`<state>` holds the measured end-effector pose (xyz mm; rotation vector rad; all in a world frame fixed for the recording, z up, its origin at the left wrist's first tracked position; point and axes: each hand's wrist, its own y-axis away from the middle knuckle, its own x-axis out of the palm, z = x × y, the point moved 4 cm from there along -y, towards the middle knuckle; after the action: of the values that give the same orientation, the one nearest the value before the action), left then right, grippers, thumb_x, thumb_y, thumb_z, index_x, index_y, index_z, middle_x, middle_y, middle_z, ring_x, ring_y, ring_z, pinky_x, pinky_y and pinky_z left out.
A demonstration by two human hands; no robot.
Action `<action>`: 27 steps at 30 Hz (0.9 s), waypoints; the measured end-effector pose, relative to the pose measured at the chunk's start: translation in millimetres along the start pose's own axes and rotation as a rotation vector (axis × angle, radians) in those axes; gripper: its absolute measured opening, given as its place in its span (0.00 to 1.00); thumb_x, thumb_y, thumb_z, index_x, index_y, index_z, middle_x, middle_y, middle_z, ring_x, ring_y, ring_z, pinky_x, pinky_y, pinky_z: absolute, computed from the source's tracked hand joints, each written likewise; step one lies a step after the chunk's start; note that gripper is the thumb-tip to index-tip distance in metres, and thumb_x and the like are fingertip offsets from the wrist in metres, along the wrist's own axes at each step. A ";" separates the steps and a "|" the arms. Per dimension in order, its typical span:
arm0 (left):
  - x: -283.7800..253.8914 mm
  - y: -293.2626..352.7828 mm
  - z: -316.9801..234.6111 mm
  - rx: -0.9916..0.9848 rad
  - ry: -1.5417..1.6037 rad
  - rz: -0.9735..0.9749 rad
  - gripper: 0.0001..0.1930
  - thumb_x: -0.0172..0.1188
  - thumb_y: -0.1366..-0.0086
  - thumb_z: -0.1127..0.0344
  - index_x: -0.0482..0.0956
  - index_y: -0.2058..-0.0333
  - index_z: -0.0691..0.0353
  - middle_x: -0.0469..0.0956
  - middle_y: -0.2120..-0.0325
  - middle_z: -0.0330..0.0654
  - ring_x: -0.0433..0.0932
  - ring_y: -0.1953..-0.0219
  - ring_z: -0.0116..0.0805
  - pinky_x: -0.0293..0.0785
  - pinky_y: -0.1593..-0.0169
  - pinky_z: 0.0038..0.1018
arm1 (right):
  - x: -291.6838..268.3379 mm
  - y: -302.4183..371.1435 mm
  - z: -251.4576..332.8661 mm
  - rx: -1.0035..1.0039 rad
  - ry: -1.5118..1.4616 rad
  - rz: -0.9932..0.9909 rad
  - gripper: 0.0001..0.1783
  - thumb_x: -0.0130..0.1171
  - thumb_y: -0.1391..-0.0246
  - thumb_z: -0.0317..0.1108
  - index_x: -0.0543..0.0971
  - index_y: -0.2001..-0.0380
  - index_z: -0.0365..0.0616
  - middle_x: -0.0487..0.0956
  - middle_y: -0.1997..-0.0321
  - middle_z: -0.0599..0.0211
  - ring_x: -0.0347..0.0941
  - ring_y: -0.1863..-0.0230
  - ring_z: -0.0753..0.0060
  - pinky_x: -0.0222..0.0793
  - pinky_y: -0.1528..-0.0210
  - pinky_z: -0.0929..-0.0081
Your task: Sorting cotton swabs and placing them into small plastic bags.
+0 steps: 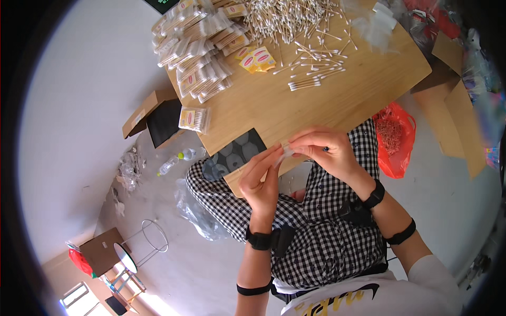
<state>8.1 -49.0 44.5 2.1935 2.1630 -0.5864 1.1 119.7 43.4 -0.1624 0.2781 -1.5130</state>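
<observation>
Over the table's near edge, my left hand [260,178] and my right hand [331,151] meet with their fingertips pinched together. Between them is a small clear plastic bag [286,153], mostly covered by the fingers; its contents cannot be made out. Beyond my hands lies a short row of cotton swabs [304,84], with more loose swabs [324,60] scattered past it. Yellow and white printed cards [258,60] lie left of those swabs. One filled swab packet [194,119] sits by itself at the table's left edge.
Filled swab packets [203,52] are heaped at the far left of the table [253,105], beside a large swab pile [290,18]. Clear bags [377,26] lie far right. A dark patterned pad [237,155] rests near my left hand. A red bag [396,139] and cardboard boxes [448,105] stand right.
</observation>
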 end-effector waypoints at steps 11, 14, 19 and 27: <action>5.5 7.7 5.5 -0.144 0.003 0.000 0.07 0.64 0.42 0.80 0.85 0.63 0.67 0.84 0.61 0.47 0.82 0.57 0.33 0.77 0.52 0.25 | -2.2 8.8 -5.4 0.124 0.120 0.045 0.06 0.62 0.47 0.20 0.84 0.65 0.37 0.83 0.62 0.62 0.80 0.64 0.74 0.78 0.62 0.80; 2.8 1.7 -0.2 -0.061 0.009 -0.001 0.08 0.64 0.42 0.79 0.85 0.63 0.67 0.84 0.60 0.47 0.81 0.56 0.33 0.76 0.51 0.25 | -5.5 1.8 0.7 0.083 0.115 0.047 0.07 0.62 0.47 0.20 0.84 0.65 0.37 0.84 0.62 0.62 0.80 0.64 0.75 0.78 0.62 0.80; 12.1 16.7 15.1 -0.202 0.141 -0.021 0.08 0.64 0.41 0.79 0.85 0.62 0.67 0.84 0.60 0.47 0.81 0.55 0.33 0.76 0.50 0.26 | -6.3 15.2 -5.2 0.196 0.072 0.017 0.07 0.62 0.47 0.20 0.84 0.64 0.37 0.84 0.61 0.63 0.80 0.64 0.76 0.78 0.62 0.79; 12.9 9.1 5.2 -0.062 0.027 0.021 0.08 0.63 0.41 0.80 0.85 0.62 0.68 0.83 0.59 0.48 0.81 0.54 0.35 0.76 0.49 0.26 | -12.1 10.5 -6.6 0.130 0.073 0.018 0.06 0.61 0.46 0.21 0.84 0.65 0.37 0.84 0.62 0.63 0.80 0.63 0.75 0.77 0.59 0.80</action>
<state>15.4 -38.4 33.9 2.2023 2.1368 -0.4849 8.9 132.8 35.1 -0.0017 0.2377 -1.5158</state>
